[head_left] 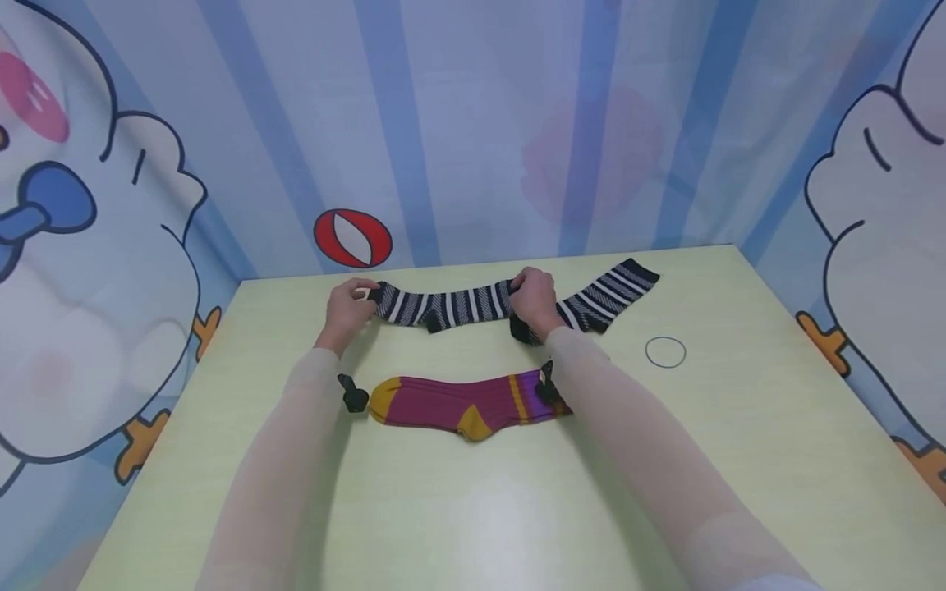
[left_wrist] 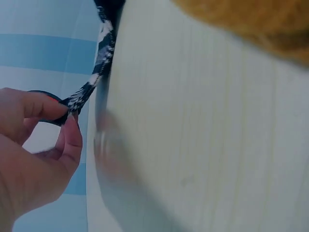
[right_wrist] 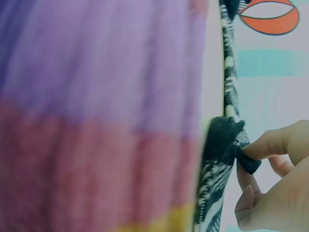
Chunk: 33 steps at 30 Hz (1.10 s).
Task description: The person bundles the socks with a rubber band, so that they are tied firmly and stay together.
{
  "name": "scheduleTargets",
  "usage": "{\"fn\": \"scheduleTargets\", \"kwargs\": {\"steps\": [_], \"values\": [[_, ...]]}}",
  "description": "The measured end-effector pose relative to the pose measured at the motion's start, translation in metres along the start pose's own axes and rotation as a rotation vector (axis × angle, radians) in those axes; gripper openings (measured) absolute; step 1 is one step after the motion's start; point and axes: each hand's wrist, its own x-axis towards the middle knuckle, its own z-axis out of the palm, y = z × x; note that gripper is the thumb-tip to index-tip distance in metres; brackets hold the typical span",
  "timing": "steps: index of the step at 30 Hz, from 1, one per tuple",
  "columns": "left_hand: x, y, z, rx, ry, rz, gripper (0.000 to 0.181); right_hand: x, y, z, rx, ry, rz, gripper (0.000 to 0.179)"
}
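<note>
My left hand (head_left: 349, 312) pinches one end of a black-and-white striped sock (head_left: 473, 305) between thumb and fingertips. At the other end of that sock, my right hand (head_left: 535, 300) pinches its dark edge. The sock stretches sideways between both hands, near the back of the table. In the left wrist view the pinched sock end (left_wrist: 76, 100) stands off the table top. A second striped sock (head_left: 609, 295) lies to the right, its dark end partly under my right hand. In the right wrist view, thumb and finger hold a dark sock end (right_wrist: 250, 159).
Nearer to me lies a maroon sock (head_left: 436, 404) with mustard toe and heel and a purple cuff, partly covered by my right forearm. The pale table (head_left: 458, 509) meets a striped curtain (head_left: 488, 123) at the back. Cartoon-printed panels flank both sides.
</note>
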Motion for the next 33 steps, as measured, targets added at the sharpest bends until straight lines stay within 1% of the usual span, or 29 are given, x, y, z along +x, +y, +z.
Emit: {"fn": "scheduleTargets", "kwargs": {"steps": [3, 6, 8, 10, 15, 19, 24, 28, 33], "values": [[0.000, 0.000, -0.001, -0.089, -0.053, -0.044, 0.041, -0.002, 0.001, -0.003, 0.097, -0.020, 0.031, 0.024], [-0.002, -0.001, -0.001, -0.151, -0.074, -0.063, 0.043, -0.006, 0.000, -0.009, 0.211, -0.084, 0.061, 0.026], [-0.004, -0.001, -0.001, -0.165, -0.086, -0.064, 0.044, -0.009, -0.002, -0.014, 0.263, -0.132, 0.078, 0.029], [-0.007, 0.001, -0.002, -0.158, -0.105, -0.059, 0.046, -0.012, -0.003, -0.020, 0.285, -0.174, 0.087, 0.031], [-0.014, 0.011, -0.003, -0.124, -0.126, -0.041, 0.048, -0.015, -0.009, -0.033, 0.261, -0.233, 0.057, 0.035], [-0.019, 0.018, -0.004, -0.121, -0.097, -0.043, 0.045, -0.017, -0.011, -0.039, 0.251, -0.235, 0.039, 0.039], [-0.026, 0.025, -0.007, -0.123, -0.064, -0.045, 0.038, -0.024, -0.013, -0.049, 0.279, -0.236, 0.005, 0.043], [-0.041, 0.028, -0.011, -0.136, -0.080, -0.004, 0.037, -0.034, -0.011, -0.060, 0.265, -0.250, -0.027, 0.043], [-0.067, 0.038, -0.015, -0.138, -0.123, 0.070, 0.037, -0.051, -0.009, -0.078, 0.239, -0.295, -0.074, 0.045]]}}
